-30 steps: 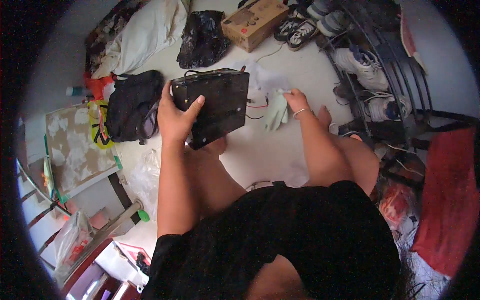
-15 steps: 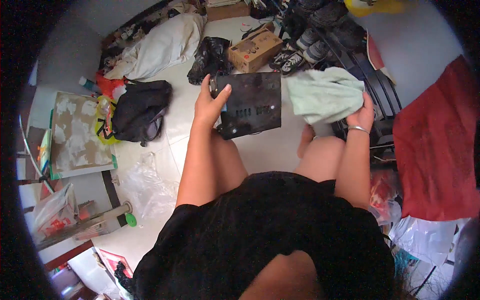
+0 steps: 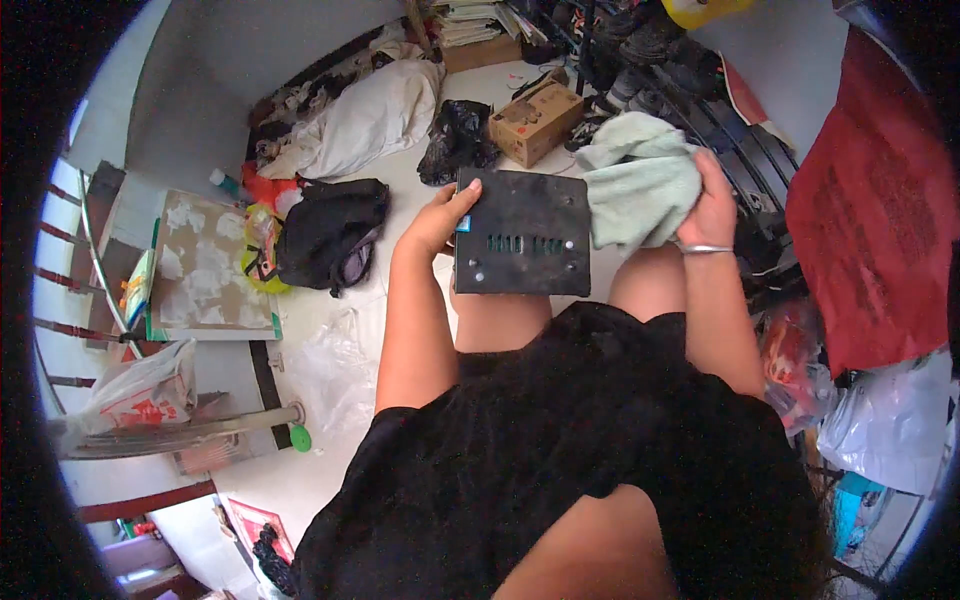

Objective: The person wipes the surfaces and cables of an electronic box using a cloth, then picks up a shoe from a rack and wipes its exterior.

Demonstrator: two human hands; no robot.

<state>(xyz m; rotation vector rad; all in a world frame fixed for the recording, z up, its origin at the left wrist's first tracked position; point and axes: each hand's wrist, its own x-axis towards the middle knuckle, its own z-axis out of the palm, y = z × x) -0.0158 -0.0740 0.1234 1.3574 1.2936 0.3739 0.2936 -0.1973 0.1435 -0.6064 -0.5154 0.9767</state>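
Observation:
A flat black box-shaped device with vent slots and small screws or feet on its face is held up over my lap. My left hand grips its left edge, with the thumb on the face and the other fingers hidden behind. In my right hand is a pale green cloth, bunched and hanging to the left. The cloth's left edge lies close against the device's right side; whether they touch I cannot tell. A bracelet circles my right wrist.
On the floor ahead are a cardboard box, a black plastic bag and a black backpack. A shoe rack and a red cloth stand at the right. A stained board leans at the left, near a clear plastic bag.
The device has come nearer and turned, so its slotted face now shows squarely. My right hand has drawn the cloth left, closer to it. The whole view has shifted.

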